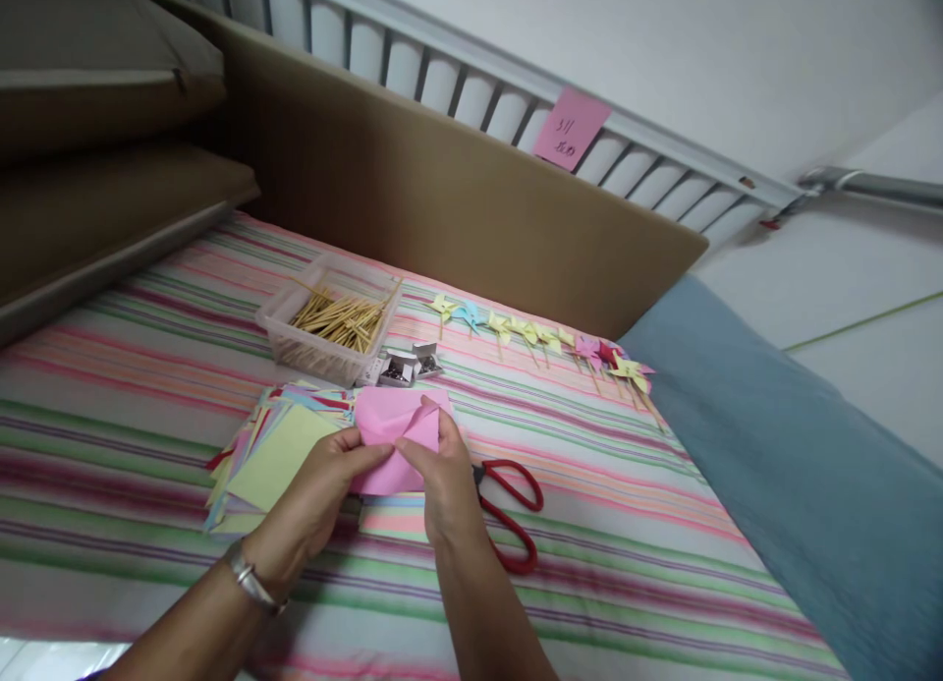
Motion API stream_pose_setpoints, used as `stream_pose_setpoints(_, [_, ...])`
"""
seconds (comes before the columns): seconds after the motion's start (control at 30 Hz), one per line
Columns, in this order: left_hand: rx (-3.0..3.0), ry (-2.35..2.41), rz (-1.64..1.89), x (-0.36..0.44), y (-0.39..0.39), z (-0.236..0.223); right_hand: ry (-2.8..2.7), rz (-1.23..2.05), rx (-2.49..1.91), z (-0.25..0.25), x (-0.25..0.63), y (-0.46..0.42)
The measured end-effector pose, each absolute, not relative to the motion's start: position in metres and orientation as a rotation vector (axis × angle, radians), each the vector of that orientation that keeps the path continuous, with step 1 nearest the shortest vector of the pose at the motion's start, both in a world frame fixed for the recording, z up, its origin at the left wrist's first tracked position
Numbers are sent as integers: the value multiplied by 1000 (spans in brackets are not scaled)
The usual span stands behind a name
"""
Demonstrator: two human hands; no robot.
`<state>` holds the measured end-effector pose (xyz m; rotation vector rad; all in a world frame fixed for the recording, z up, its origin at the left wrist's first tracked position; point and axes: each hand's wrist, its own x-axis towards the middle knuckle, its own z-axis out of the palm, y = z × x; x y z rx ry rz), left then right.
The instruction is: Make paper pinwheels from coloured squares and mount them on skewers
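Sheet (387, 411), pink paper, smooth, creased; pinched by left hand (328, 475) and right hand (447, 470), thumb tips close together on its face. Location: beside a layered stack of coloured paper (284, 455), over striped cloth (626, 534). Scissors (512, 521), red looped handles, near the right wrist. Box (316, 357), translucent plastic, rectangular, holding slender wooden sticks (339, 317). Pinwheels (522, 329), folded, pointed, mostly yellow, stick-mounted, in a row. Bracelet (254, 578), silvery metal, on the left wrist.

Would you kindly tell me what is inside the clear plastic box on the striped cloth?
The plastic box holds a heap of thin, pale brown sticks, some reaching its rim. Whatever lies beneath the heap is covered, so I cannot tell.
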<state>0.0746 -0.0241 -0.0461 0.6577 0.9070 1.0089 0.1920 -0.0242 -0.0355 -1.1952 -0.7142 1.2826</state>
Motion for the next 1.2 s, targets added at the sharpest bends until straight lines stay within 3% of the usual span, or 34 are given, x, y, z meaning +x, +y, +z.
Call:
stream_pose_setpoints(0.23, [641,964,1091,73,-20,-42,-799,1266,-1223,-39,190,-25])
stream_pose_setpoints(0.53, [536,1120,1144,35,-2,-35,-1373,709,-1337,-33,190,-35])
stream_pose_setpoints(0.77, [517,1134,1093,30,0,-26,-1235,1194,-1312,-39,182,-33])
stream_pose_setpoints(1.0, [541,1088,1067,28,1,-28,-1638,868,-1234,-32,189,-35])
stream_pose_setpoints(1.2, [595,1119,1042,31,-1,-27,-1587,950,-1288,-30,191,-33])
